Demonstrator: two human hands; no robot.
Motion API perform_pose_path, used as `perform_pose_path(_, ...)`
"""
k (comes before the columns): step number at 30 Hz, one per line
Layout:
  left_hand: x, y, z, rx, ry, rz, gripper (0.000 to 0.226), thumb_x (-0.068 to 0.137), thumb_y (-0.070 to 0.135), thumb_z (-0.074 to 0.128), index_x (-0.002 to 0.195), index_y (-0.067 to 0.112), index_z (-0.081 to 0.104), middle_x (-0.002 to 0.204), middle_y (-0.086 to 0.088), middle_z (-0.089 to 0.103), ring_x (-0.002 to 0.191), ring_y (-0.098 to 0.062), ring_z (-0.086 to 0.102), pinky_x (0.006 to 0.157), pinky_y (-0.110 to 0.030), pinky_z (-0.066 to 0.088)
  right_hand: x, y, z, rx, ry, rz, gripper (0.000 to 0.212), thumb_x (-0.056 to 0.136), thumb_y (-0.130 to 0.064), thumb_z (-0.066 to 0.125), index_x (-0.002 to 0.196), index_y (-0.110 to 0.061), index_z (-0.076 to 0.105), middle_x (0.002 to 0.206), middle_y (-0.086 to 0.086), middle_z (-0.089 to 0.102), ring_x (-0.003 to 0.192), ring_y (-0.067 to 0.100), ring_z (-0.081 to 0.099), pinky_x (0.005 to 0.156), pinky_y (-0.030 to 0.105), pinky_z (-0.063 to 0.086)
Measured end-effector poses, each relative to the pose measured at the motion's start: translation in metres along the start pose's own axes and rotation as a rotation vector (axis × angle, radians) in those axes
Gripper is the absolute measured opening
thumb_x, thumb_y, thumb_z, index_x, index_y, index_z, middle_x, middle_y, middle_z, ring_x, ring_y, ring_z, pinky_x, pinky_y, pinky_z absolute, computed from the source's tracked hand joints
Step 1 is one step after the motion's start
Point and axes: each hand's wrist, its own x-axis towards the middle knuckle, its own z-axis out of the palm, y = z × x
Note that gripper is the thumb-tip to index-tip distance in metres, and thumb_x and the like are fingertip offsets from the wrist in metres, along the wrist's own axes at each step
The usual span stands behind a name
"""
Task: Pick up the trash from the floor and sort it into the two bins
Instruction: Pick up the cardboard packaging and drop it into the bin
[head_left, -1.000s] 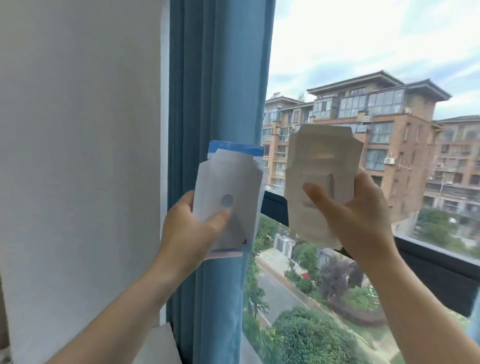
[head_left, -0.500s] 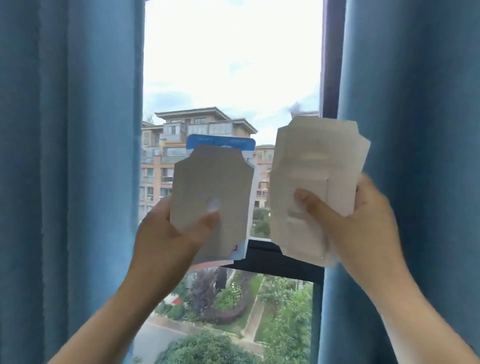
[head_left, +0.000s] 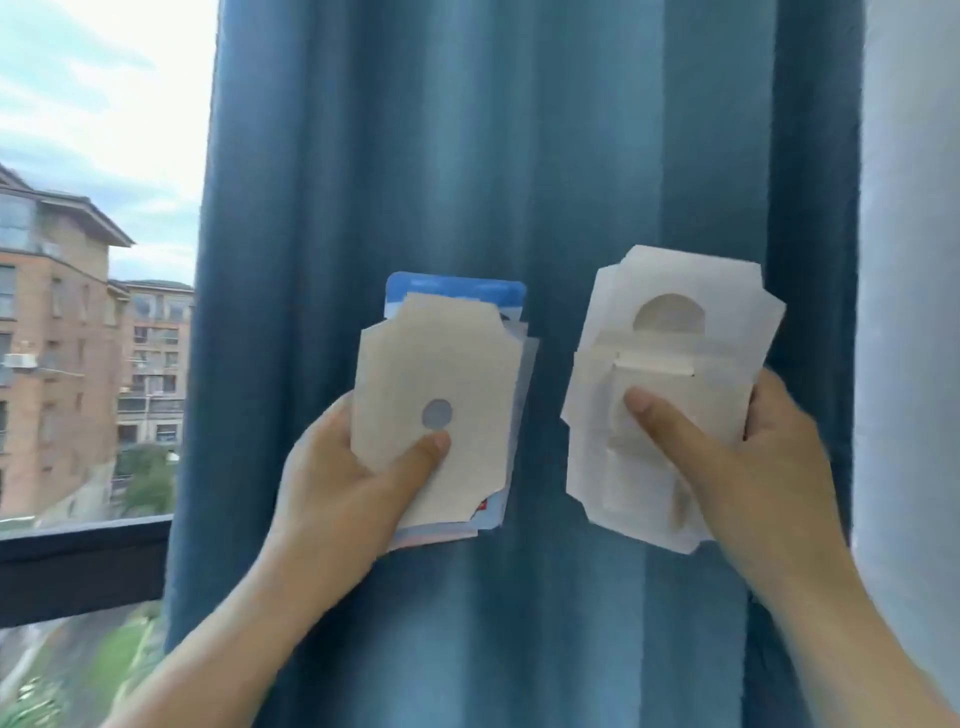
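Two sheaves of flat trash held up in the air before the blue curtain (head_left: 519, 156), with a window (head_left: 104, 130) at the left; neither bin is in view. The left hand (head_left: 337, 483) pinches a beige card (head_left: 436, 374) with a small round hole, layered over a blue-topped packet (head_left: 457, 288). The thumb (head_left: 415, 457) presses the front face just below the hole, and the fingers are hidden behind. The right hand (head_left: 763, 457) likewise pinches a pale stack (head_left: 670, 332) of flattened cartons bearing a half-round cut-out, thumb across the front near the lower half. Both sheaves stand near upright, long axis vertical, broad faces toward the camera, lower ends in the palms and upper ends free. The material appears light, thin and moderately stiff, liable to flex or crease but not to break. The loose layers could probably fan out or slide against one another, so a firm pinch across the whole thickness near the lower third, as shown, seems the sound hold. Sorting is judged not yet done.
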Motion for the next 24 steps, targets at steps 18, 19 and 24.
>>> perform_pose_path(18, -0.089, 0.083, 0.36, -0.536, -0.592, 0.0, 0.017, 0.082, 0.018, 0.071, 0.09, 0.029, 0.061, 0.089, 0.011, 0.068, 0.071, -0.002, 0.065, 0.04, -0.006, 0.042, -0.002, 0.018, -0.323, -0.521, 0.457, 0.001, 0.023, 0.077, -0.025, 0.077, 0.091, -0.032, 0.061, 0.081, -0.025, 0.068, 0.071, -0.006, 0.065, 0.051, 0.005, 0.044)
perform_pose_path(19, -0.093, 0.085, 0.375, -0.555, -0.621, 0.001, 0.017, 0.082, 0.019, 0.071, 0.088, 0.03, 0.061, 0.088, 0.012, 0.068, 0.075, -0.004, 0.064, 0.04, -0.006, 0.042, -0.003, 0.019, -0.333, -0.552, 0.481, 0.003, 0.023, 0.077, -0.025, 0.077, 0.093, -0.032, 0.061, 0.083, -0.022, 0.069, 0.072, -0.004, 0.065, 0.053, 0.006, 0.045)
perform_pose_path(24, -0.108, 0.087, 0.441, -0.683, -0.777, -0.033, 0.019, 0.082, 0.015, 0.071, 0.086, 0.03, 0.06, 0.086, 0.011, 0.066, 0.078, -0.011, 0.061, 0.036, -0.007, 0.04, -0.006, 0.033, -0.368, -0.693, 0.584, 0.012, 0.027, 0.077, -0.028, 0.076, 0.099, -0.034, 0.062, 0.089, -0.016, 0.07, 0.077, 0.0, 0.066, 0.055, 0.008, 0.049)
